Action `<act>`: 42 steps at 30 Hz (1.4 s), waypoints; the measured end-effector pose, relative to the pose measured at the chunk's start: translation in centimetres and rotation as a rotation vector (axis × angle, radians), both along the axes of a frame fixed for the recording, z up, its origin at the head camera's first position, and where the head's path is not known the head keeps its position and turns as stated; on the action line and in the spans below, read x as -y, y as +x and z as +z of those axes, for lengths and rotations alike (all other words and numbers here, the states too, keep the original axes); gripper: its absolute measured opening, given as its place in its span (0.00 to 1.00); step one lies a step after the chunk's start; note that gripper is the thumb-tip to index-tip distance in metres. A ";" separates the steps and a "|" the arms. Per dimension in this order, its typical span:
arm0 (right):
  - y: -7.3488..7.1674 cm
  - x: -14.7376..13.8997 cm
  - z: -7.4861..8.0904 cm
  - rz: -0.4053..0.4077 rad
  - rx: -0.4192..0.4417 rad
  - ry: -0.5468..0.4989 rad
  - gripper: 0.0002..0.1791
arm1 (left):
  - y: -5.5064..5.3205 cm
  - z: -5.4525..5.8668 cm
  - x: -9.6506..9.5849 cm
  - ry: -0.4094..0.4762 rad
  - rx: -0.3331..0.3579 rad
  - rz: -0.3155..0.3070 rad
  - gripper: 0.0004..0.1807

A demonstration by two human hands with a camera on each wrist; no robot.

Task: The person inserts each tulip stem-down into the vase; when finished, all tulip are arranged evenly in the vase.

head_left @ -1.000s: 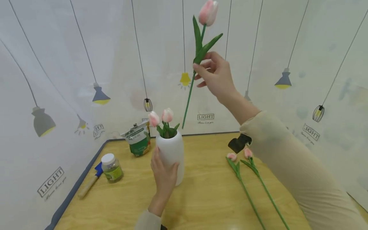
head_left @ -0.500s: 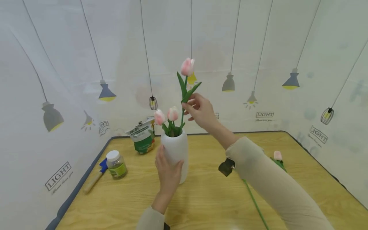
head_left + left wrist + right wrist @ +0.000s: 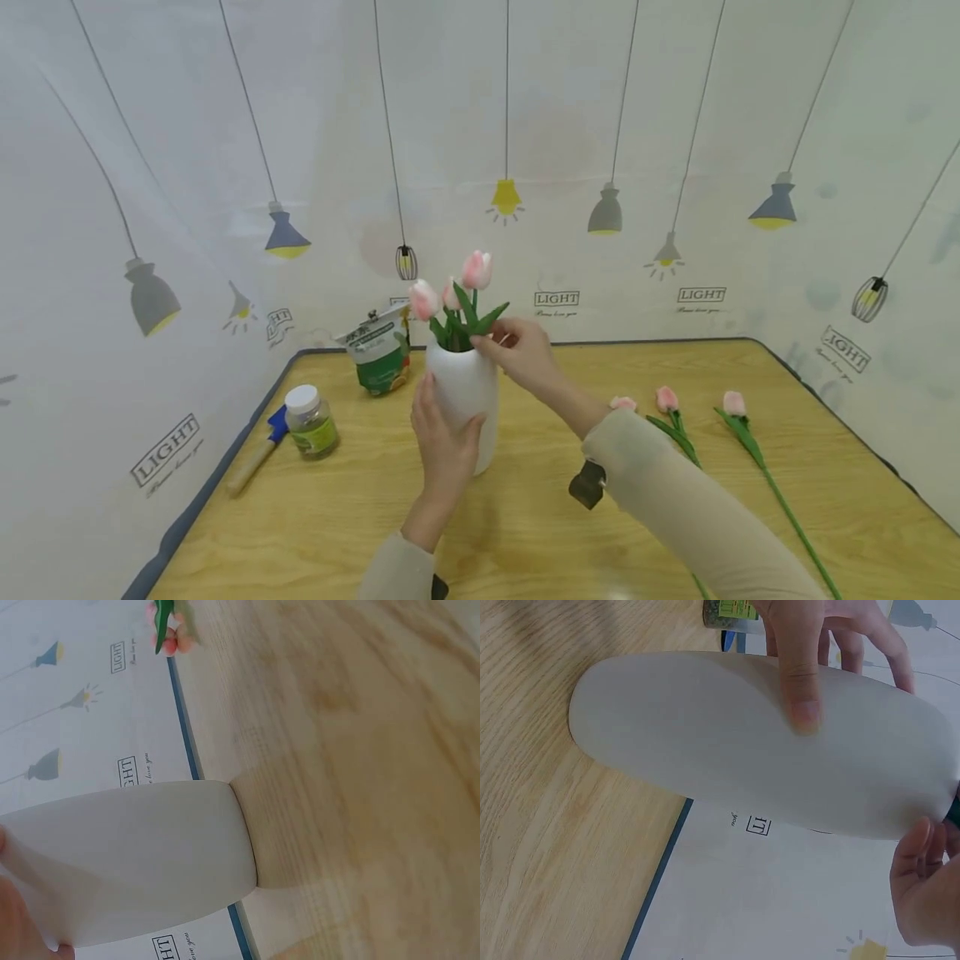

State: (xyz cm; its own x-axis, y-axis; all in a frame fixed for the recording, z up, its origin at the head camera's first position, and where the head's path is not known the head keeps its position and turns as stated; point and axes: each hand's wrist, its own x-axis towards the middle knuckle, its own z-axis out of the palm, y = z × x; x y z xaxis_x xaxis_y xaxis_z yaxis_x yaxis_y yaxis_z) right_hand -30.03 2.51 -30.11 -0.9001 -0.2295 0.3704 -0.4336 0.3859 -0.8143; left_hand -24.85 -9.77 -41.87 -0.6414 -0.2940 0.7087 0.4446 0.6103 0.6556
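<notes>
Both hands are at work: the left hand (image 3: pixel 446 437) holds a tall, smooth white vase (image 3: pixel 468 400) round its near side, while the right hand (image 3: pixel 528 358) pinches a pink-and-white tulip with long green leaves (image 3: pixel 477 270) low down at the mouth. Half a second ago this tulip stood well above the others; now its leaves sit just over the rim and its stem runs down inside, so its insertion looks nearly done. Two pink-and-white tulips already in the vase (image 3: pixel 424 300) stand beside it. The vase rests upright on the light wood-grained table (image 3: pixel 540 525).

To the right, three loose pink tulips (image 3: pixel 735 406) lie on the table, partly hidden by the beige sleeve (image 3: pixel 675 492); they seem the remaining supply. On the left are a blue-bladed trowel with a wooden handle (image 3: pixel 252 467) and, just beside it, a clear white-lidded jar (image 3: pixel 312 423). Farther back stands a green-and-white pouch (image 3: pixel 381 358), before a pale wall covering printed with hanging lamps (image 3: pixel 570 125).
</notes>
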 end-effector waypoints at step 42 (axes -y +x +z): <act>-1.6 -20.2 -14.3 -0.054 0.423 0.528 0.22 | 0.1 0.4 -0.2 0.009 0.021 0.001 0.50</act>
